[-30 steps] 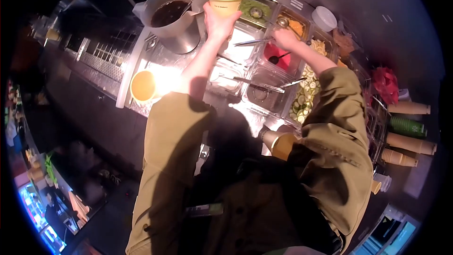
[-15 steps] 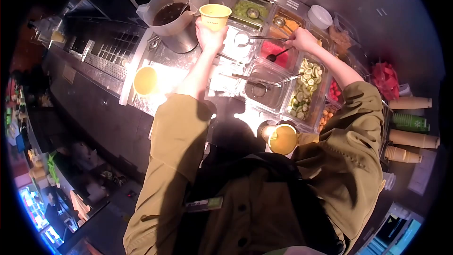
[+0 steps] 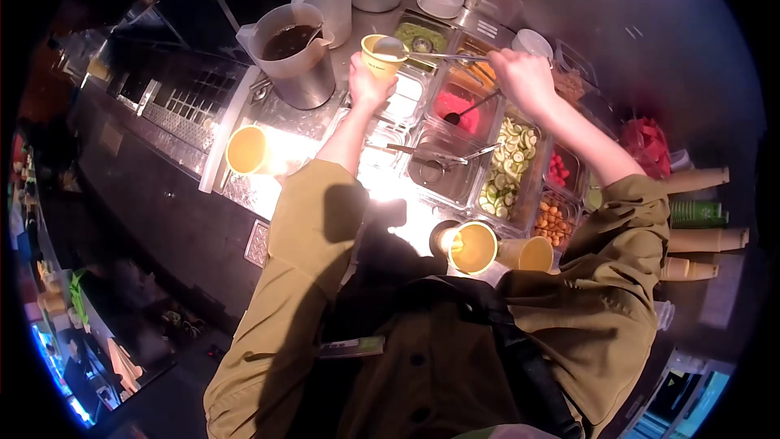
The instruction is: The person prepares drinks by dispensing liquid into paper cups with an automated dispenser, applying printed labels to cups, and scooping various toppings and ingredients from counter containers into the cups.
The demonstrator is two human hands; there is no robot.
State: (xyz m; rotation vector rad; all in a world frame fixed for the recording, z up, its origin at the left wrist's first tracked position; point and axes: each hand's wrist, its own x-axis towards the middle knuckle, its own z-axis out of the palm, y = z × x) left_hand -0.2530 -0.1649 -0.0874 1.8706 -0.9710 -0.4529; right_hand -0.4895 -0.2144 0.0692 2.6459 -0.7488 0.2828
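Note:
My left hand (image 3: 370, 84) is wrapped around a yellow paper cup (image 3: 385, 67), which leans a little over the front-left food tubs. In my right hand (image 3: 522, 75) is the handle end of a long metal ladle (image 3: 443, 55). The ladle's bowl lies at the cup's mouth, covering part of the opening; its contents I cannot make out. Below the cup sits a clear tub of something white (image 3: 404, 100). Close to my right hand are a tub of orange pieces (image 3: 467, 73) and a tub of pink-red food (image 3: 457, 103) with a dark spoon in it.
A pitcher of dark liquid (image 3: 286, 47) stands left of the cup. Sliced cucumber-like rounds (image 3: 509, 167) fill a long tub. Tongs (image 3: 429, 153) lie across another tub. Yellow cups stand at the left (image 3: 246, 149) and near my body (image 3: 473, 247). Cup stacks (image 3: 699, 240) stick out at right.
The ladle's bowl has moved from the white tub up to the cup's mouth. My left hand has brought the cup slightly nearer and tilted it. The view has shifted a little.

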